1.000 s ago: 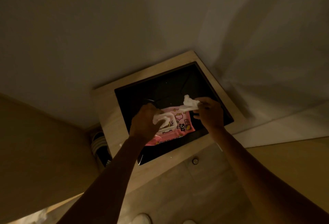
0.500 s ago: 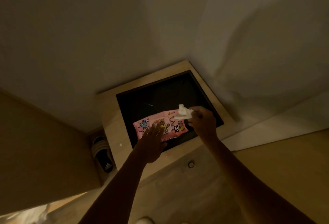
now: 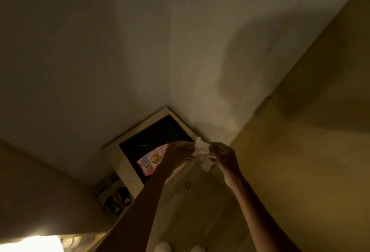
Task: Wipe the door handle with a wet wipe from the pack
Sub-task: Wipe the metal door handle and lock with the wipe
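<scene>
Dim room, pale wall. Your left hand and right hand pinch white wet wipe between them, above corner of wooden side table. Pink wipe pack lies on table's black top. Slippers on floor beside table.

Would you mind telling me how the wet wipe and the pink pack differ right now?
The wet wipe is plain white; the pink pack carries printed cartoon pictures. The wipe is held in the air between the left hand and right hand, whereas the pack lies flat on the black table top, untouched. The wipe hangs crumpled; the pack keeps its flat shape.
</scene>
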The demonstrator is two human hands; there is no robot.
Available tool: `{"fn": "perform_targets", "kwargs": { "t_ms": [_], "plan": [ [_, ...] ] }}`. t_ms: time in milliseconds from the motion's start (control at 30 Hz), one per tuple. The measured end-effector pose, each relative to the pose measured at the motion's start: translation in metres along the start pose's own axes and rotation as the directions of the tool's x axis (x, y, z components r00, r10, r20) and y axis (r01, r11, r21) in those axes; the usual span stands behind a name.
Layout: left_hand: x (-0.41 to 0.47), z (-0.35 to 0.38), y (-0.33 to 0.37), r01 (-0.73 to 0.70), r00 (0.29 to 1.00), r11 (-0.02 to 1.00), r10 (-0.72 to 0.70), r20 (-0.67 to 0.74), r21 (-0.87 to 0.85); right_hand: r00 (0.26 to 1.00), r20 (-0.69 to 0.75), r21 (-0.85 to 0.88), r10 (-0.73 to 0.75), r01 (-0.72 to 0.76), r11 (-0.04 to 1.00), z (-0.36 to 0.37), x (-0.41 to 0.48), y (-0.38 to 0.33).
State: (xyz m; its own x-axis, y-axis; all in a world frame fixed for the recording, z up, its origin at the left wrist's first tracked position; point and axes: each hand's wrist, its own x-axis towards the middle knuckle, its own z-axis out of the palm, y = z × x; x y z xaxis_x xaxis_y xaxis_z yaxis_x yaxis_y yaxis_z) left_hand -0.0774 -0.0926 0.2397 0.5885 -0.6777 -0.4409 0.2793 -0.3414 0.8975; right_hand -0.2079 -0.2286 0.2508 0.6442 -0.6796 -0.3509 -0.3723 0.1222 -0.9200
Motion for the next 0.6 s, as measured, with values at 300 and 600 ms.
{"fn": "perform_targets", "kwargs": {
  "t_ms": [300,600],
  "plan": [
    [-0.049,0.106,0.091,-0.219,0.955,0.974,0.201,0.217,0.065,0.995,-0.086,0.052,-0.051,0.055,0.997,-0.123,-0.098,-0.033],
    [-0.114,0.214,0.095,-0.257,0.91,0.965,0.224,0.349,0.048,0.935,-0.317,-0.046,-0.158,0.151,0.987,-0.215,-0.201,-0.015]
  ]
}}
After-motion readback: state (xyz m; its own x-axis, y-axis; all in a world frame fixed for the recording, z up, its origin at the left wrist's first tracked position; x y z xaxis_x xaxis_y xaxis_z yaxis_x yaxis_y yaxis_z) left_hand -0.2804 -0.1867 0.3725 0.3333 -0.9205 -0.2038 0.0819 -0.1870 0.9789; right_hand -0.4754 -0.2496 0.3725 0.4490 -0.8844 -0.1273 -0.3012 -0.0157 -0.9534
